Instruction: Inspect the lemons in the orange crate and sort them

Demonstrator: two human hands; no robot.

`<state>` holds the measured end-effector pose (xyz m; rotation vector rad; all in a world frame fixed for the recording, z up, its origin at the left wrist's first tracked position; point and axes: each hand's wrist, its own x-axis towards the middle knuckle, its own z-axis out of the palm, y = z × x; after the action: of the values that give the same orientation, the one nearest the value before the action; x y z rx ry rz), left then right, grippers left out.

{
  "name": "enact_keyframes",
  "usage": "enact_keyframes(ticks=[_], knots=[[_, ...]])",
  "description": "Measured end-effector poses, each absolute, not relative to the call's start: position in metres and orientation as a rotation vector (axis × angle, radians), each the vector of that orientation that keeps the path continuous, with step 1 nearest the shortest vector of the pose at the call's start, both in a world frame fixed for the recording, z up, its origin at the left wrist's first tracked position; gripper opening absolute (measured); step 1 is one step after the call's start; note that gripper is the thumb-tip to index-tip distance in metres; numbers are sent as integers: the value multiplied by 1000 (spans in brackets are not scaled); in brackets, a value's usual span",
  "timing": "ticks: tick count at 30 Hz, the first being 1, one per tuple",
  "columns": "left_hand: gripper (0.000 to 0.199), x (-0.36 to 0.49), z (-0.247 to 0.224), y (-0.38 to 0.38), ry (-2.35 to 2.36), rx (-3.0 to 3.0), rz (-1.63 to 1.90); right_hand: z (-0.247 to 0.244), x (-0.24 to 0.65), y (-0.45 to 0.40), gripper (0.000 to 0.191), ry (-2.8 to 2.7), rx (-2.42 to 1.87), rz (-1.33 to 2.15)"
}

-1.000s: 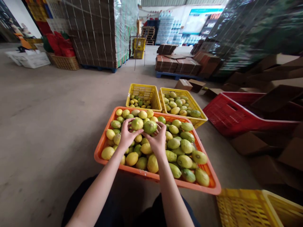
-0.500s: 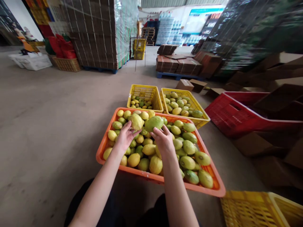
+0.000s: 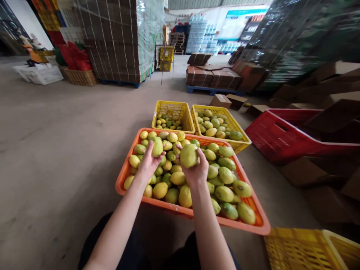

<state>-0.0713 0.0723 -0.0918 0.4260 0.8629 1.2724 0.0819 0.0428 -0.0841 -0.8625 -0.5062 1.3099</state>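
Observation:
My left hand (image 3: pixel 149 161) is closed around a yellow-green fruit (image 3: pixel 157 146) above the left part of the orange crate (image 3: pixel 254 187). To its right, my right hand (image 3: pixel 197 170) grips a rounder green fruit (image 3: pixel 188 156), its thumb and fingers wrapped round the sides. The two held fruits are apart from each other. Under both hands the orange crate holds many yellow and green fruits, such as a yellow one (image 3: pixel 160 190) near the front rim and a green one (image 3: pixel 228 210) at the right.
Two yellow crates with fruit, one (image 3: pixel 189 117) left and one (image 3: pixel 239 129) right, stand behind the orange crate. A red crate (image 3: pixel 270 137) and cardboard boxes (image 3: pixel 306 170) lie right. Another yellow crate (image 3: pixel 298 247) is at the lower right. Wrapped stacks stand farther back.
Both held fruits have been turned in my hands and show other sides. My right hand has turned palm up and moved slightly lower, with its fruit. The view has shifted slightly.

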Motion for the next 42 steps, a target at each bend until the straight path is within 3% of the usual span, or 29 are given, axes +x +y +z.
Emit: enact_keyframes(ticks=[6,11,18,23,26,28,34,38,42], knots=[[28,-76,-85,71,838,326,1340,-103,82,53,43,-400,-973,1221],[45,-80,-86,72,782,251,1244,-120,95,58,41,-183,-924,1285],[35,-71,-80,70,830,145,1128,-125,99,65,33,3,-851,1291],[44,-66,-72,66,787,136,1124,-117,91,64,21,61,-899,1258],[32,-66,-70,65,829,102,1131,-107,86,60,18,55,-855,1264],[27,-67,-70,65,872,74,1139,-100,85,57,17,39,-845,1272],[45,-71,-73,69,823,64,1159,-97,87,56,31,31,-932,1321],[37,-69,-78,71,868,94,1145,-101,86,60,17,-1,-971,1242],[31,-65,-79,68,857,76,1129,-102,84,60,31,-40,-1031,1233]])
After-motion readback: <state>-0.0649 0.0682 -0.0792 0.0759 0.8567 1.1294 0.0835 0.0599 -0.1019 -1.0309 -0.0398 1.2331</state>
